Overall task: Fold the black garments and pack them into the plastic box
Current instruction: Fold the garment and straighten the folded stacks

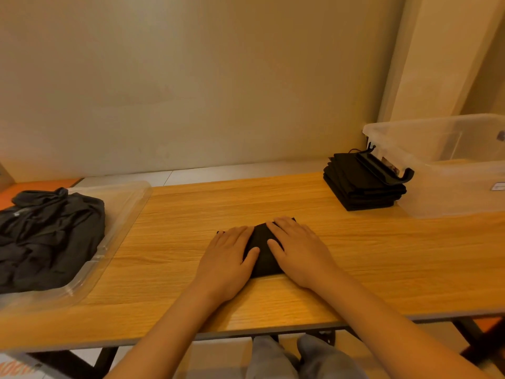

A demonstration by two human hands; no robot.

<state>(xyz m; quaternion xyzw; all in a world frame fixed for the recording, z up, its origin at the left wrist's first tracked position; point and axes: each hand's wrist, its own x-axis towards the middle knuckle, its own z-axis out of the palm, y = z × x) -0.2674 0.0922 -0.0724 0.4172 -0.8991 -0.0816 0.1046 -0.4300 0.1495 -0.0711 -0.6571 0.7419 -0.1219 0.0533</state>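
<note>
A small folded black garment (263, 248) lies flat in the middle of the wooden table (355, 258). My left hand (228, 258) presses on its left half with straight fingers. My right hand (299, 248) presses flat on its right half. A stack of folded black garments (360, 187) sits at the back right, touching the clear plastic box (448, 170). The box's black latch handle (385, 166) rests on top of that stack. A heap of unfolded black garments (46, 236) lies on a clear plastic lid (120, 212) at the left.
A pale wall runs behind the table. The table's front edge is close to my body, with my knees in grey trousers (300, 356) below it. Black table legs show underneath. Orange flooring shows at the far left.
</note>
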